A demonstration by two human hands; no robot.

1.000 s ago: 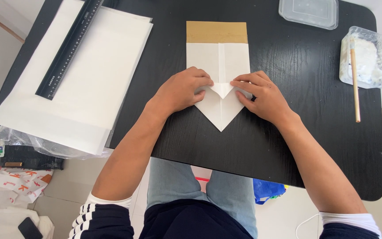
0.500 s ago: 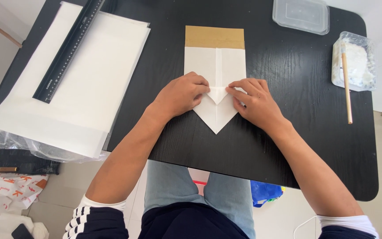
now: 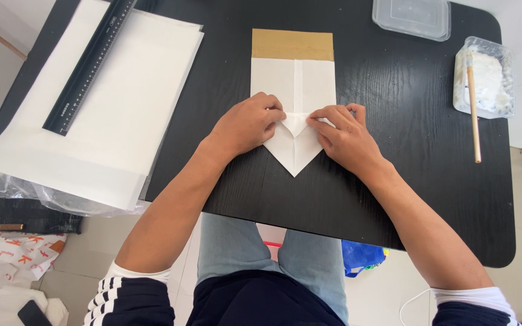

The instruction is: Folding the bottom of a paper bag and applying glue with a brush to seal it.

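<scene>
Head view, looking down on black table (image 3: 394,181). Folded white paper (image 3: 294,84) lying flat at table centre, brown band (image 3: 292,44) across far end, near end folded to a point (image 3: 295,172) aimed at the body. Long axis running away from the body, centre crease along it. Left hand (image 3: 249,125) and right hand (image 3: 345,136) both pressing flat on the sheet either side of the crease, fingertips meeting at a small folded flap (image 3: 295,122). Grip of each hand: fingers together, pressed down on paper, nothing pinched or lifted as far as visible.

Handling, judged: thin, light, limp, creases easily, likely to slide on the smooth table unless pinned; best held by flat fingertips near folds or by side edges, not by the point.

Around: stack of white sheets (image 3: 110,121) at left with black ruler (image 3: 89,66) on top, well apart from the hands. Clear lidded box (image 3: 412,18) at far right. Plastic tub with white paste (image 3: 490,78) at right edge, wooden stick (image 3: 473,115) resting across it.
</scene>
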